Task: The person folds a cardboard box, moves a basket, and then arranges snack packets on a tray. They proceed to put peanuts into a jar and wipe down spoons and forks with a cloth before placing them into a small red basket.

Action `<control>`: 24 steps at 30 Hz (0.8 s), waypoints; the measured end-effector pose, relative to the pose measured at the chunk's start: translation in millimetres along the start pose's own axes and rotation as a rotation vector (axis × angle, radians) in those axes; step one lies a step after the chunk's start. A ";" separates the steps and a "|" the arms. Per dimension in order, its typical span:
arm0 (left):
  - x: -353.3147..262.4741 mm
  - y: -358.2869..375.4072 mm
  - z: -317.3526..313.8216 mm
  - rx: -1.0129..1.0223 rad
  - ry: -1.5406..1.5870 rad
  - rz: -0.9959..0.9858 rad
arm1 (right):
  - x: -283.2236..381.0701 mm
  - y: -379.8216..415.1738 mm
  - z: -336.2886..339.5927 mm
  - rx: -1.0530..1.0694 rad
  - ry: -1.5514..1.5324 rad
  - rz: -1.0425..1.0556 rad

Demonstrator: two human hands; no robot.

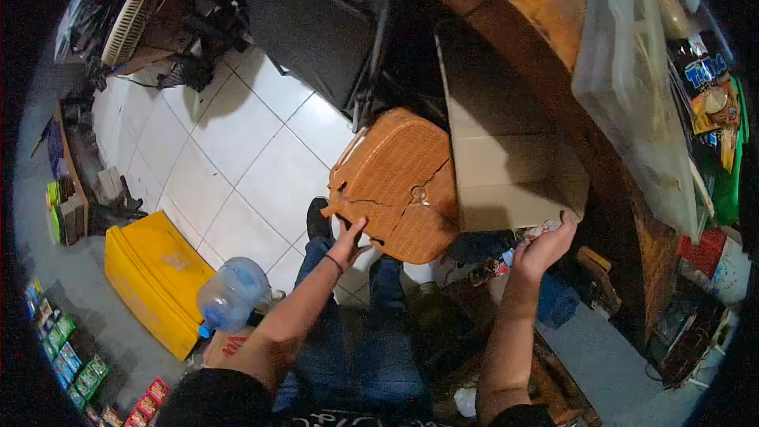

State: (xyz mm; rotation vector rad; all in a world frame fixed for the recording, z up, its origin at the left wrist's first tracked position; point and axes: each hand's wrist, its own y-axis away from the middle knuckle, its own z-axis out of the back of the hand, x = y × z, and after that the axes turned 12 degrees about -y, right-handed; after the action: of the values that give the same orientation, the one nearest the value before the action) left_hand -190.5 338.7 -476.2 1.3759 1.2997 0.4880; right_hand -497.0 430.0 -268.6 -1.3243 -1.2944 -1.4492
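An orange-brown woven-pattern plastic piece (395, 190), cracked and broken at its left edge, is tilted in front of my legs. My left hand (348, 247) grips its lower left edge, the thumb on top. To the right stands an open cardboard box (506, 154), its inside partly in shadow, touching or nearly touching the orange piece. My right hand (545, 249) is closed on the box's lower right corner, with its fingers partly hidden behind the edge.
A yellow crate (158, 281) and a clear bluish water jug (233, 294) are at the left. A dark folding chair (316, 16) stands ahead. Curved wooden furniture (545, 0) and a translucent plastic bin (624, 87) are at the right. White floor tiles (245, 166) show ahead-left.
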 end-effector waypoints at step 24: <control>-67.3 78.9 206.6 -0.371 0.044 -0.398 | -1.9 52.9 164.2 0.331 0.372 -0.322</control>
State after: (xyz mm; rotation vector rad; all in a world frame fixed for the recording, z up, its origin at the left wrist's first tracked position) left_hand -1.4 210.5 -441.1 0.7800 1.3940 0.4567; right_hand -412.7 580.5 -270.3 -0.6155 -1.4563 -1.5226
